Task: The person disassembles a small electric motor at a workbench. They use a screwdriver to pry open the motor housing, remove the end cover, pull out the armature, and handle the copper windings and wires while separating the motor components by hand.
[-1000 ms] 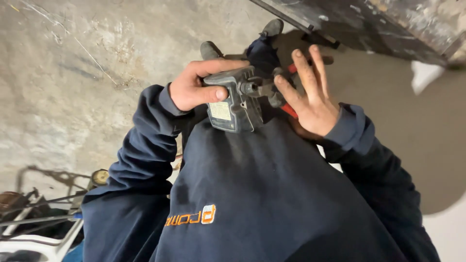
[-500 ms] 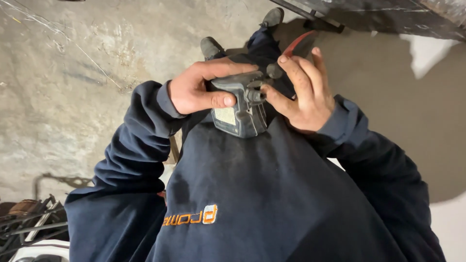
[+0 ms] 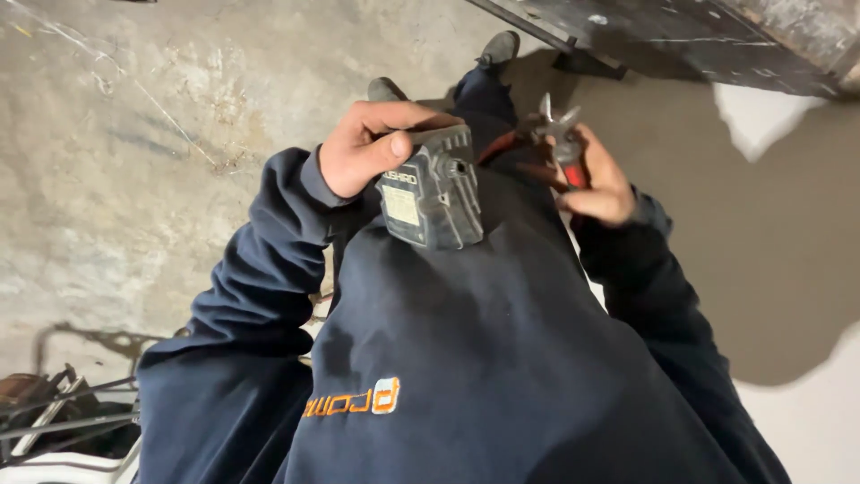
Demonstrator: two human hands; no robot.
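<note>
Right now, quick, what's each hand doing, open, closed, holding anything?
Left hand: closed, gripping the dark grey box-shaped device against the chest.
Right hand: closed around red-handled pliers, tips pointing up.

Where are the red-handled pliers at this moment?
In the head view, the red-handled pliers are right of centre in the right hand, jaws pointing up, beside the dark grey device in the left hand.

Looking down over a dark navy sweatshirt [image 3: 502, 358], the left hand [image 3: 367, 148] grips a dark grey, boxy plastic tool housing [image 3: 430, 193] resting against the chest. Just beside it, apart from the housing, the right hand [image 3: 596, 184] holds red-handled metal pliers [image 3: 560, 134], tips pointing up. Bare concrete floor [image 3: 134, 134] lies below.
</note>
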